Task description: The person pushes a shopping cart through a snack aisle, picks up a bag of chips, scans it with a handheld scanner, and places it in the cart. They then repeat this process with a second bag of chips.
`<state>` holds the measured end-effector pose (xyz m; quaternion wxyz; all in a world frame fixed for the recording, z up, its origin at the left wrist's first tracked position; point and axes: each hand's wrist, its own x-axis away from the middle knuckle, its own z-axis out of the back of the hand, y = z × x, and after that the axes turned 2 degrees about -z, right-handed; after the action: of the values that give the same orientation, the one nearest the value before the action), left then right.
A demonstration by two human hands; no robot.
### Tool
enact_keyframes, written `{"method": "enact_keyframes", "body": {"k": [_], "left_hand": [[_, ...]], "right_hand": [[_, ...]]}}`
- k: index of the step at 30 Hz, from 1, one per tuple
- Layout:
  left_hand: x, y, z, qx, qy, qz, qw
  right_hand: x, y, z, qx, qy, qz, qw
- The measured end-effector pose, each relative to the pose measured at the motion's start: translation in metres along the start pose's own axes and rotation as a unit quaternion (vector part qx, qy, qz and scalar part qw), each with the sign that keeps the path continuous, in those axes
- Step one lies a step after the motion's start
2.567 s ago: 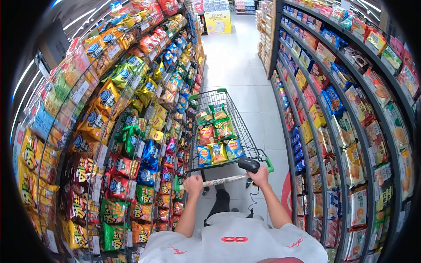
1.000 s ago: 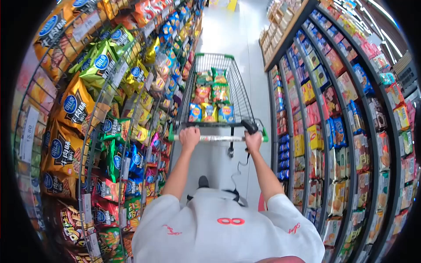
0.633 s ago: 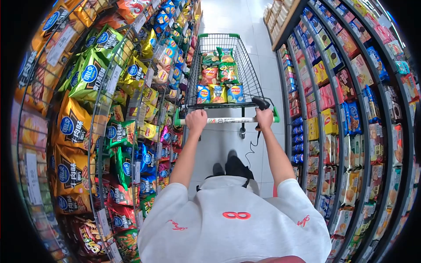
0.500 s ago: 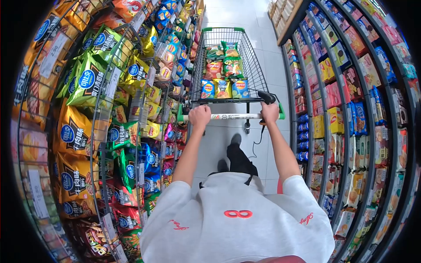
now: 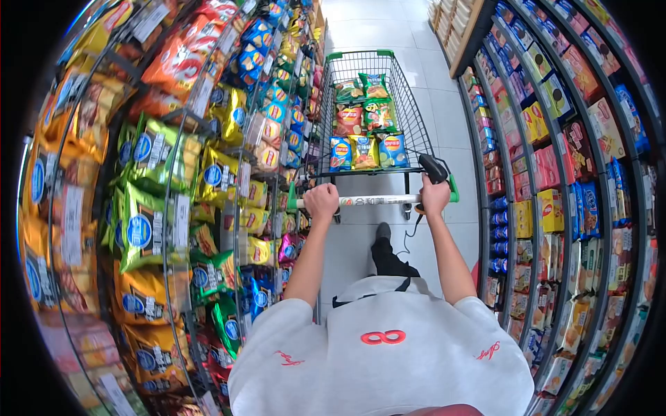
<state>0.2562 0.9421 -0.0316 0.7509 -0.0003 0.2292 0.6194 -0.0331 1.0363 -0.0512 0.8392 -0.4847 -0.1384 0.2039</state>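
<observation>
A shopping cart (image 5: 416, 104) with a dark wire basket and green corners stands in front of me. My left hand (image 5: 321, 202) is closed around the left part of its white handle (image 5: 378, 200). At the right end, my right hand (image 5: 436, 195) is closed at the handle together with a black corded device (image 5: 433, 167) that looks like a barcode scanner. Its cord hangs below the hand. Several chip bags lie in the basket, among them a red bag (image 5: 348, 120), a green bag (image 5: 380, 116), a yellow bag (image 5: 364, 152) and a blue bag (image 5: 393, 150).
Wire shelves on the left hold many snack bags, including green bags (image 5: 142, 222) and orange bags (image 5: 149, 298), close to my left arm. Shelves of boxed and packaged snacks (image 5: 551, 208) line the right side. A tiled floor (image 5: 444, 125) runs between them.
The left shelf goods have shifted down and toward me in view, and my legs have changed position. The cart appears slightly lower and further right. Both hands keep their hold.
</observation>
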Motion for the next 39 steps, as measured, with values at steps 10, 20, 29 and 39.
{"method": "enact_keyframes", "body": {"k": [10, 20, 29, 39], "left_hand": [[-0.111, -0.007, -0.039, -0.022, -0.036, 0.008, 0.999], [-0.189, -0.004, -0.069, -0.029, -0.017, -0.006, 0.999], [-0.261, -0.001, -0.093, -0.02, -0.015, -0.014, 1.0], [-0.358, 0.012, -0.123, -0.012, -0.044, -0.009, 0.999]], "right_hand": [[-0.074, -0.061, -0.059, 0.059, -0.053, -0.077, 0.994], [-0.12, -0.095, -0.1, 0.03, -0.053, -0.041, 0.997], [-0.162, -0.137, -0.128, -0.007, -0.065, -0.048, 0.997], [-0.247, -0.144, -0.204, 0.049, 0.002, -0.007, 0.999]]}}
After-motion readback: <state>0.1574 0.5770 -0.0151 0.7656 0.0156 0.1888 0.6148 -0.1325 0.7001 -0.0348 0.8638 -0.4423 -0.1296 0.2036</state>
